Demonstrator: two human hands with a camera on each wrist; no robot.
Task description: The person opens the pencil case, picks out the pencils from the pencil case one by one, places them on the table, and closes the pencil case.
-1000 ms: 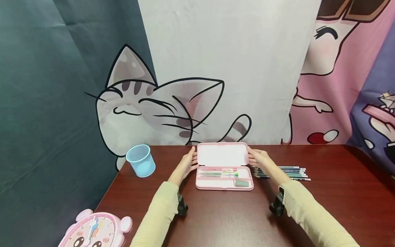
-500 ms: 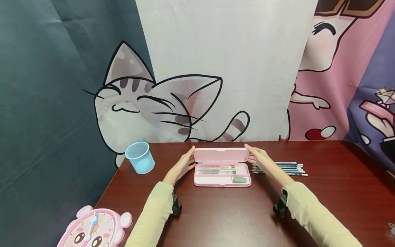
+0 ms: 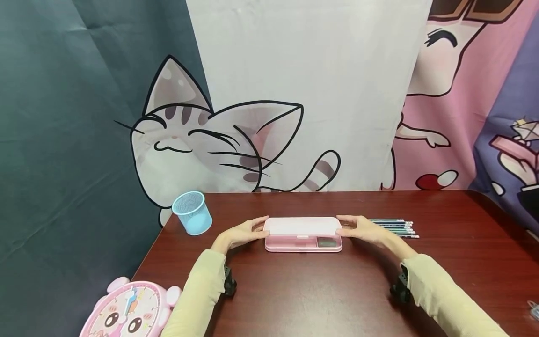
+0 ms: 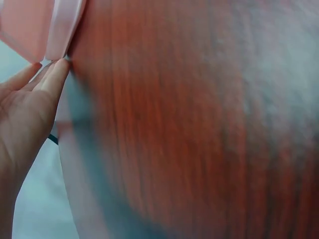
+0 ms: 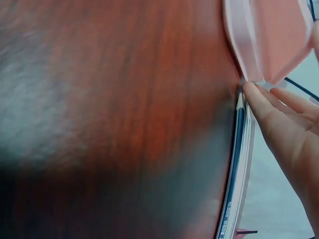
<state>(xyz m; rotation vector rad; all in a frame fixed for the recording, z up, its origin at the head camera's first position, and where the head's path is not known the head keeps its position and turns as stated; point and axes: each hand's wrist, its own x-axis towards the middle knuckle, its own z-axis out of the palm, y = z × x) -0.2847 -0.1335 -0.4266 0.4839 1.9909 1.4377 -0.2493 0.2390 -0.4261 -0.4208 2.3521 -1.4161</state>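
Observation:
On the table sits a pink pencil case [image 3: 303,243] with its white-topped lid [image 3: 301,225] tilted partly down over it. A grey-green eraser [image 3: 327,242] shows in the front right compartment; the lid hides the pens inside. My left hand [image 3: 243,232] holds the lid's left end, thumb at the front and fingers behind. My right hand [image 3: 360,229] holds the right end in the same way. In the left wrist view fingertips [image 4: 61,67] touch the case's end. The right wrist view shows fingertips [image 5: 250,89] at the opposite end, beside a pencil point.
Several pencils [image 3: 397,228] lie right of the case, partly behind my right hand. A blue mesh cup [image 3: 193,214] stands at the back left. At the front left is a pink clock [image 3: 126,311]. A small clear object [image 3: 534,310] lies at the right edge.
The lid has swung from standing upright down toward the front, partly covering the case and hiding the pens. Both hands have turned and come down with it.

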